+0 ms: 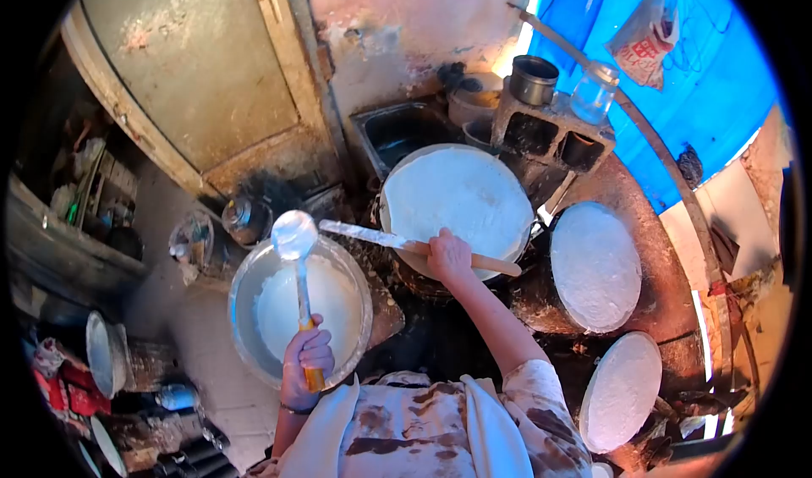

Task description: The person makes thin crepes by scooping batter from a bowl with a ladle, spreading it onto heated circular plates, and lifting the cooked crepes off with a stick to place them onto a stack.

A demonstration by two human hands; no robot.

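Note:
My left hand (pixel 306 361) is wrapped round the yellow handle of a ladle (pixel 295 234), whose scoop is coated white and hangs over the far edge of a wide basin (pixel 239 332). White batter (pixel 315 304) lies inside that basin. In my right hand (pixel 449 255) is a long wooden spatula (pixel 489 264); its left end is smeared white. The spatula crosses above the near edge of a round pan (pixel 531 226) covered with a smooth white layer (pixel 452 192). Whether the spatula touches that layer I cannot tell.
To the right, two round white-topped pans or discs (pixel 596 266) (pixel 622 392) stand tilted. Behind are a dark sink (pixel 397 140), a concrete block (pixel 554 131) with a pot (pixel 534 79) and a jar (pixel 595 94). A sooty vessel (pixel 245 219) stands beyond the basin.

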